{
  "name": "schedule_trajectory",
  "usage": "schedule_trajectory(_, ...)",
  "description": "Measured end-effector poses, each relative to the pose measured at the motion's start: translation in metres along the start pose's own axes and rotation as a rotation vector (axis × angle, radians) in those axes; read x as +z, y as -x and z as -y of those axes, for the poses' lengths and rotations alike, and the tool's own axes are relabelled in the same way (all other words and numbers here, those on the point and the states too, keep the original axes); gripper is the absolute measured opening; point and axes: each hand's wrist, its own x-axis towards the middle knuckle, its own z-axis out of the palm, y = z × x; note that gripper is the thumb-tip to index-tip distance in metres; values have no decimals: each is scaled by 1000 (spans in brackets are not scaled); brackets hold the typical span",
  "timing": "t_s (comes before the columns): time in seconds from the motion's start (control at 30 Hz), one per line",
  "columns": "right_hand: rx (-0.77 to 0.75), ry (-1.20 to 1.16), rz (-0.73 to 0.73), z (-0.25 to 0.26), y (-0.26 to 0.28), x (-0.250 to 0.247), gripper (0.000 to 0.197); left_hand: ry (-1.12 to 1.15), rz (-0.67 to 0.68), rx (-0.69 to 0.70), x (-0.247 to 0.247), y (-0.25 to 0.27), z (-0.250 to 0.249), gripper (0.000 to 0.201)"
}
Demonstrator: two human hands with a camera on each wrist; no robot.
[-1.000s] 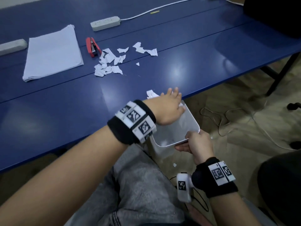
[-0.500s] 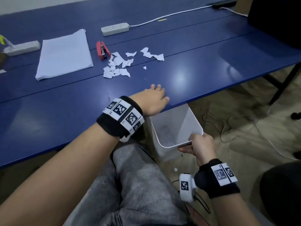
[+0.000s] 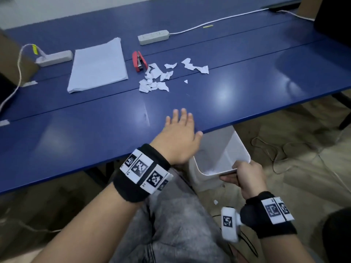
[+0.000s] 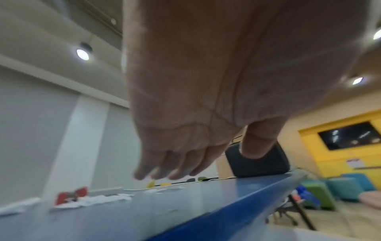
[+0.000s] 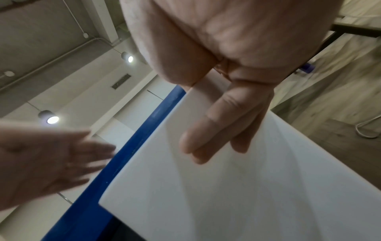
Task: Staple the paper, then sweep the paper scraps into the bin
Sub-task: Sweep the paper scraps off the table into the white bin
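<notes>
Torn white paper scraps lie in a loose pile mid-table, beside a red stapler and a stack of white paper. My left hand hovers flat and empty over the blue table's near edge, fingers straight; the left wrist view shows the same fingers just above the table. My right hand grips the near rim of a white bin held below the table edge, fingers inside the bin wall. A few scraps lie in the bin's bottom.
Two grey power strips with cables sit at the back of the table. A dark case stands at the far right. Cables trail on the floor. My grey-jeaned lap is under the bin's left side.
My left hand has moved off the bin's mouth and forward onto the table edge, and the scrap that lay by its fingers is gone. The right hand still holds the bin.
</notes>
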Motion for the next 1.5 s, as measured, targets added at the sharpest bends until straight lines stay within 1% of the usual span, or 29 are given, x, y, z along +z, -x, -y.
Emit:
schedule_trajectory(0.03,2,8,3,0,1,0,35,-5,2,-101,0,-3,9,69)
schedule_trajectory(0.07,2,16,4,0,2,0,35,7,28,-164,3,-4,13,71)
schedule_trajectory(0.1,2,19,7,0,2,1,34,27,54,-179,7,-4,13,72)
schedule_trajectory(0.17,4,21,11,0,1,1,34,33,45,-98,18,-1,0,70)
schedule_trajectory(0.23,3,30,15,1,1,2,31,15,18,38,26,6,-17,67)
schedule_trajectory(0.33,-21,34,27,1,3,0,26,9,58,216,29,14,-35,63)
schedule_trajectory(0.37,-26,36,31,1,3,-1,25,30,64,250,26,13,-36,62)
schedule_trajectory(0.43,-27,50,31,1,1,0,25,62,7,253,6,1,-29,60)
schedule_trajectory(0.5,-32,66,40,1,-1,0,24,55,-79,183,-26,-20,-12,52)
schedule_trajectory(0.57,-33,80,45,1,-3,1,23,34,-127,58,-59,-49,14,46)
schedule_trajectory(0.67,-38,102,57,0,-3,4,21,-28,-138,-158,-91,-95,63,48)
schedule_trajectory(0.73,-35,107,64,1,-3,5,20,-83,-142,-235,-99,-121,92,50)
schedule_trajectory(0.8,-31,106,71,1,-2,4,20,-97,-66,-270,-98,-133,106,51)
schedule_trajectory(0.87,-28,99,74,1,-3,4,21,-125,18,-218,-93,-129,103,45)
schedule_trajectory(0.93,-26,89,66,0,-4,3,21,-173,60,-137,-82,-122,90,41)
schedule_trajectory(0.97,-24,84,63,0,-4,3,21,-188,70,-112,-75,-117,83,43)
schedule_trajectory(1.07,-31,85,62,-1,-2,3,21,-161,107,-24,-58,-103,58,57)
schedule_trajectory(1.17,-29,75,66,-1,-3,2,22,-154,173,95,-45,-85,26,55)
schedule_trajectory(1.23,-31,71,68,-2,-4,2,23,-136,197,146,-42,-80,10,50)
schedule_trajectory(1.3,-33,71,65,-3,-5,1,24,-77,195,155,-45,-79,1,50)
schedule_trajectory(1.37,-28,74,59,-4,-6,1,24,-7,120,140,-55,-84,-1,53)
schedule_trajectory(1.43,-23,73,48,-4,-7,0,24,-8,49,100,-69,-97,0,56)
schedule_trajectory(1.5,-17,78,43,-4,-7,0,24,-37,48,60,-78,-112,1,55)
